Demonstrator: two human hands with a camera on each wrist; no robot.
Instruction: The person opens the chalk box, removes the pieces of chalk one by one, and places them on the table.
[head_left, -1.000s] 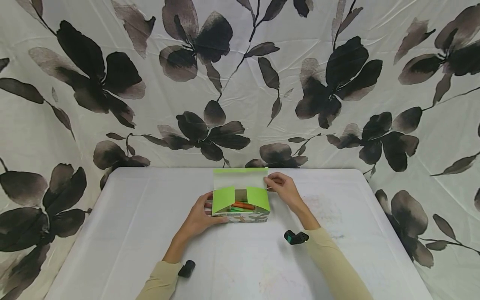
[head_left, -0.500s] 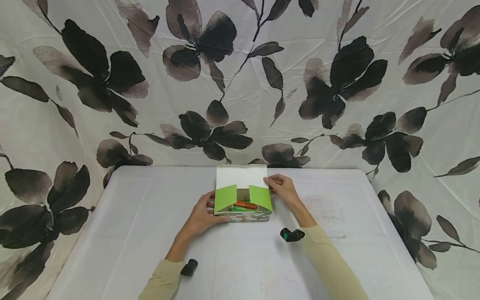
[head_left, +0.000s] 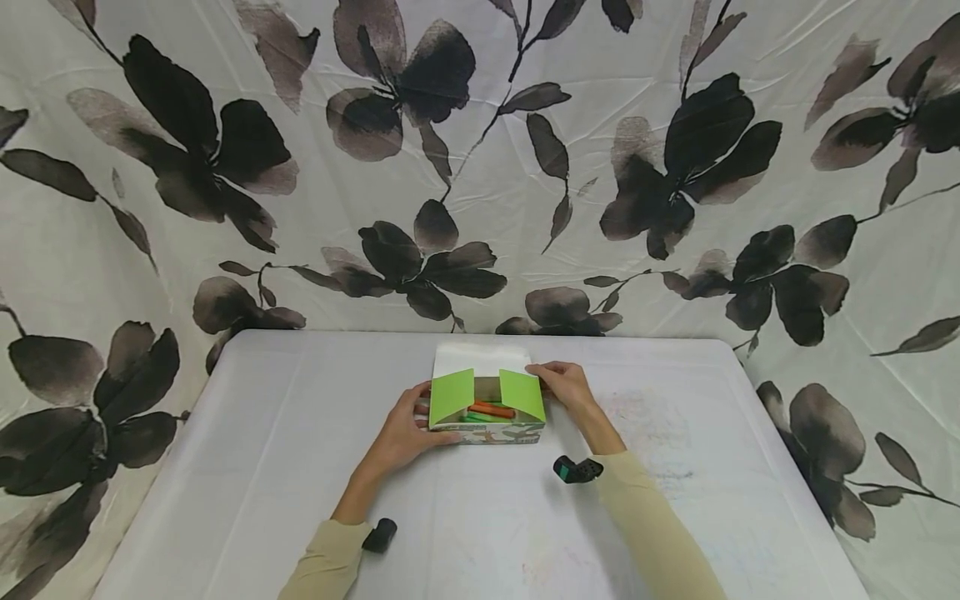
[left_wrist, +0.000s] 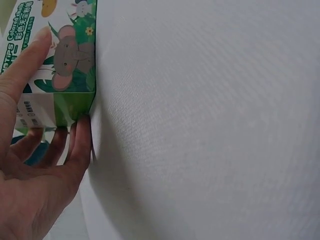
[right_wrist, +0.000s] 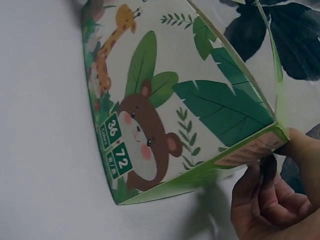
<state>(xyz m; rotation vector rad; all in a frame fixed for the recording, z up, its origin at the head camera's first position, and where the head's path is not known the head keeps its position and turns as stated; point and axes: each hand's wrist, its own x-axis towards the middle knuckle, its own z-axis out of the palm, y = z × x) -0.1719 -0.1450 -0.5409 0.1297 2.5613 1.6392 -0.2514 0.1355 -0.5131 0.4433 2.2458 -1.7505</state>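
A green and white cardboard box of colored chalk (head_left: pixel 495 434) stands on the table, its top open. Its two green side flaps tilt up, and orange and green chalk sticks (head_left: pixel 491 410) show between them. My left hand (head_left: pixel 401 429) grips the box's left end, thumb on the printed front and fingers against the end, as the left wrist view (left_wrist: pixel 45 170) shows. At the back right corner, my right hand (head_left: pixel 566 385) pinches the edge of the raised lid (head_left: pixel 480 358), white on its inner side. In the right wrist view, its fingers (right_wrist: pixel 270 195) are curled below that corner.
The white table (head_left: pixel 262 433) carries faint coloured smudges (head_left: pixel 652 425) on the right. Behind its far edge hangs a white cloth with dark flowers (head_left: pixel 480 167). A black wrist camera (head_left: pixel 577 470) is on the right sleeve, another (head_left: pixel 379 536) on the left.
The lid has changed its tilt: its green edge strip has gone from sight, and its top edge now sits lower in view. My right hand has shifted slightly; the left keeps its grip.
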